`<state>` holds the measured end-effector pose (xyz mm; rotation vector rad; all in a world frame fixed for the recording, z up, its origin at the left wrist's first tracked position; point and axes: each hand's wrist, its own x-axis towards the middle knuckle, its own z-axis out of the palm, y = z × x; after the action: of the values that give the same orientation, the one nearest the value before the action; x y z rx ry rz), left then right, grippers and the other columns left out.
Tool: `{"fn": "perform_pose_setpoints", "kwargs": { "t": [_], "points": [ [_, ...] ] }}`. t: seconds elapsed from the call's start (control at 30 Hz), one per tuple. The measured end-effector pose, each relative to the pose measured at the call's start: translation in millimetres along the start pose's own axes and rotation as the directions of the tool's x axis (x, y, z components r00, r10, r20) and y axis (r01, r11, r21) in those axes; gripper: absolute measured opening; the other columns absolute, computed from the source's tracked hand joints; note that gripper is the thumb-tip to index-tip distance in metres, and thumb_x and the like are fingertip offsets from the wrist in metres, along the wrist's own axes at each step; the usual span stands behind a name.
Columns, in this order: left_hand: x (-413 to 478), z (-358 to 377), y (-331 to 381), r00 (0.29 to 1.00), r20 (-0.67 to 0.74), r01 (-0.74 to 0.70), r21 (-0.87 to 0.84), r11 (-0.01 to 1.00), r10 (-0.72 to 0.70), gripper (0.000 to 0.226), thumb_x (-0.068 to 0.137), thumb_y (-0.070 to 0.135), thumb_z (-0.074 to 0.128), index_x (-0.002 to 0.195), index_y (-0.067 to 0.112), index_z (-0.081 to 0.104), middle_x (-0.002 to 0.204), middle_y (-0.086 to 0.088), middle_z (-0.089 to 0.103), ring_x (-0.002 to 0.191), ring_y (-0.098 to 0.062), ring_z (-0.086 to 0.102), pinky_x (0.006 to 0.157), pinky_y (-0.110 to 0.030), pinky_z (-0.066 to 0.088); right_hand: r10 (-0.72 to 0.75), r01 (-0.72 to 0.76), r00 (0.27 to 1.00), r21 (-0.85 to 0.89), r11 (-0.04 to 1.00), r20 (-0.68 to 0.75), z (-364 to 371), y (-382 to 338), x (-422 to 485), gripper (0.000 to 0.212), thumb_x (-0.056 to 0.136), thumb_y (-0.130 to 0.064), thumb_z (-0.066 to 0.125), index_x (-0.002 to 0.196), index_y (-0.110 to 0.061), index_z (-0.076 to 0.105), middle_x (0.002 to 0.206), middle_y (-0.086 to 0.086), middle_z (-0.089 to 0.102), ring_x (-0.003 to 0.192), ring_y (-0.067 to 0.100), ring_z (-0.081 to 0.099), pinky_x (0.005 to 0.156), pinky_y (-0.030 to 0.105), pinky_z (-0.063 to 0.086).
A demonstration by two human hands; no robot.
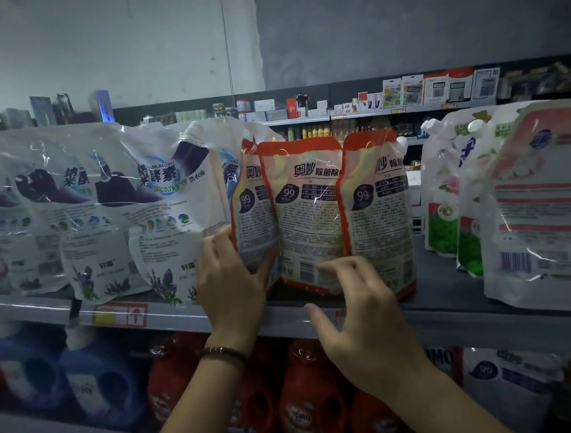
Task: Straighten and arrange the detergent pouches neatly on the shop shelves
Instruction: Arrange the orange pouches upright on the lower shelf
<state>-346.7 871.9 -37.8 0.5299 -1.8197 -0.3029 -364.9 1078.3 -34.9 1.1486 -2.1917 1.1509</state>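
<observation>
Detergent pouches [313, 234] with red edges stand three abreast on the shelf [455, 309]. The middle red pouch [304, 194] is upright near the shelf's front edge, its printed back facing out. The left red pouch [255, 215] touches it on the left and is partly tucked behind its edge, while the right red pouch [379, 209] touches it on the right.

The left hand [229, 279] is low and to the left of the middle red pouch. Its grip holds the left red pouch by the lower edge, thumb across the front and fingers going behind. A beaded bracelet [223, 352] circles that wrist.

The right hand [356, 313] is just below the middle red pouch. Its bent fingertips [325, 267] rest against that pouch's lower front and the thumb is spread out by the shelf's lip. Whether this grip actually holds the pouch I cannot tell.

Left of the middle red pouch, white lavender pouches [160, 205] lean in a crowded, crumpled row (some overhang the front edge). To the right, beyond a gap, stand more white pouches [542, 203]. Below it — on the next shelf down — are red bottles [308, 395], and further left are blue bottles [99, 384].
</observation>
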Motion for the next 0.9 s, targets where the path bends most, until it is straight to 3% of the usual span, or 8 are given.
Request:
{"fn": "perform_pose_setpoints", "kwargs": {
  "t": [0.13, 0.23, 0.33, 0.47, 0.53, 0.6, 0.8, 0.9],
  "points": [
    [-12.1, -5.8, 3.2, 0.999, 0.035, 0.01, -0.107, 0.994, -0.007, 0.08, 0.084, 0.041, 0.086, 0.144, 0.008, 0.045, 0.131, -0.011, 0.051, 0.121, -0.028, 0.05, 0.103, -0.04, 0.044, -0.02, 0.021, 0.994, 0.012, 1.0, -0.104, -9.8, 4.1, -2.3, 0.04, 0.091, -0.031, 0.079, 0.127, -0.024, 0.063, 0.117, -0.015, 0.055, 0.105, -0.002, 0.055, 0.091, 0.003, 0.041],
    [-27.5, -11.1, 20.5, 0.997, -0.061, 0.034, -0.06, 0.998, -0.037, 0.085, 0.078, 0.027, 0.09, 0.145, 0.006, 0.043, 0.141, -0.016, 0.043, 0.132, -0.034, 0.043, 0.113, -0.047, 0.036, -0.014, 0.019, 0.983, 0.025, 1.0, -0.183, -19.5, 10.0, -0.7, 0.037, 0.089, -0.028, 0.08, 0.123, -0.022, 0.065, 0.115, -0.012, 0.058, 0.104, -0.001, 0.058, 0.089, 0.012, 0.049],
    [-41.8, -15.9, 47.7, 0.985, -0.156, -0.105, -0.213, 0.972, 0.072, 0.048, 0.083, 0.016, 0.085, 0.122, 0.008, 0.056, 0.124, -0.008, 0.053, 0.118, -0.028, 0.052, 0.105, -0.048, 0.043, 0.04, -0.033, 0.96, 0.031, 0.999, -0.277, -32.0, 19.0, 4.5, 0.034, 0.09, -0.024, 0.079, 0.121, -0.02, 0.064, 0.113, -0.009, 0.06, 0.103, 0.001, 0.059, 0.087, 0.01, 0.049],
    [-47.7, -22.2, 90.7, 0.995, 0.037, -0.061, -0.529, 0.846, 0.095, 0.024, 0.093, 0.016, 0.078, 0.109, 0.018, 0.06, 0.101, 0.004, 0.061, 0.09, -0.01, 0.063, 0.077, -0.023, 0.054, 0.145, -0.137, 0.928, 0.048, 0.989, -0.343, -48.2, 34.2, 19.0, 0.036, 0.094, -0.022, 0.075, 0.127, -0.018, 0.061, 0.121, -0.003, 0.057, 0.103, 0.002, 0.053, 0.085, -0.002, 0.038],
    [-46.4, -21.1, 105.6, 0.984, 0.154, 0.01, -0.546, 0.838, 0.088, 0.03, 0.096, 0.028, 0.076, 0.12, 0.023, 0.059, 0.11, 0.011, 0.062, 0.1, -0.008, 0.065, 0.082, -0.026, 0.057, 0.198, -0.186, 0.921, 0.067, 0.98, -0.335, -55.1, 43.1, 27.3, 0.037, 0.095, -0.024, 0.074, 0.13, -0.018, 0.06, 0.124, -0.001, 0.056, 0.103, 0.003, 0.052, 0.085, -0.002, 0.039],
    [-45.5, -17.4, 113.1, 0.972, 0.22, 0.048, -0.54, 0.84, 0.085, 0.038, 0.096, 0.034, 0.075, 0.128, 0.026, 0.057, 0.116, 0.015, 0.062, 0.108, -0.005, 0.064, 0.089, -0.03, 0.059, 0.241, -0.226, 0.92, 0.087, 0.97, -0.307, -61.2, 50.8, 34.2, 0.04, 0.096, -0.031, 0.073, 0.132, -0.021, 0.058, 0.128, -0.001, 0.057, 0.108, 0.008, 0.055, 0.089, 0.014, 0.047],
    [-48.2, -3.9, 119.9, 0.958, 0.283, 0.115, -0.509, 0.853, 0.039, 0.052, 0.097, 0.037, 0.073, 0.144, 0.025, 0.054, 0.129, 0.013, 0.067, 0.12, -0.002, 0.064, 0.1, -0.029, 0.058, 0.415, -0.377, 0.898, 0.233, 0.897, -0.145, -74.3, 66.4, 57.7, 0.049, 0.105, -0.035, 0.06, 0.151, -0.026, 0.046, 0.146, -0.001, 0.054, 0.13, 0.021, 0.055, 0.099, 0.037, 0.05],
    [-48.3, 0.7, 121.2, 0.957, 0.289, 0.148, -0.511, 0.847, 0.008, 0.047, 0.098, 0.039, 0.071, 0.142, 0.025, 0.061, 0.126, 0.013, 0.072, 0.115, -0.002, 0.069, 0.095, -0.032, 0.062, 0.467, -0.433, 0.883, 0.313, 0.845, -0.04, -76.8, 71.8, 65.2, 0.043, 0.109, -0.029, 0.05, 0.152, -0.032, 0.045, 0.139, -0.008, 0.06, 0.129, 0.022, 0.057, 0.105, 0.047, 0.051]
  ]
}}
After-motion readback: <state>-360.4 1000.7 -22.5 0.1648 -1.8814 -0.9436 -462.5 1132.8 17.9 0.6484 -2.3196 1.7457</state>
